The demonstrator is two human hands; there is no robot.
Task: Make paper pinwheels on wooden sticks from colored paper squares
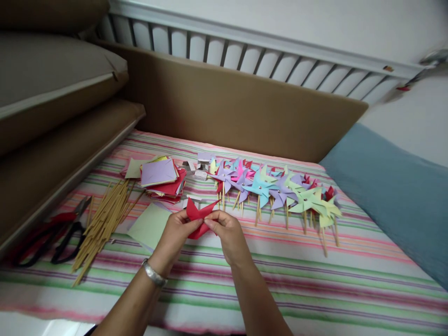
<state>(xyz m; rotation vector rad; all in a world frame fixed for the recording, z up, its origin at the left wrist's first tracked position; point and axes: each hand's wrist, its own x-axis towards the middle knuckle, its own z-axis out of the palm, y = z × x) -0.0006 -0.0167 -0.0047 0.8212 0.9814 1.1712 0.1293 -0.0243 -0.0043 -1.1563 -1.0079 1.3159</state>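
Note:
Between my two hands is a red paper pinwheel, its corners partly folded toward the middle and one point sticking out to the right. My left hand pinches it from the left, thumb near the centre. From the other side my right hand grips it with thumb and forefinger, close to the left thumb. Whether a pin is at the centre I cannot tell. Just left of my left hand lies a pale green paper sheet, with a lilac edge showing under it.
Finished pinwheels on sticks lie in a row at the right. Left are stacked paper squares, wooden sticks and black-handled scissors. Small opened boxes sit behind. Brown cushions and a board border the striped cloth.

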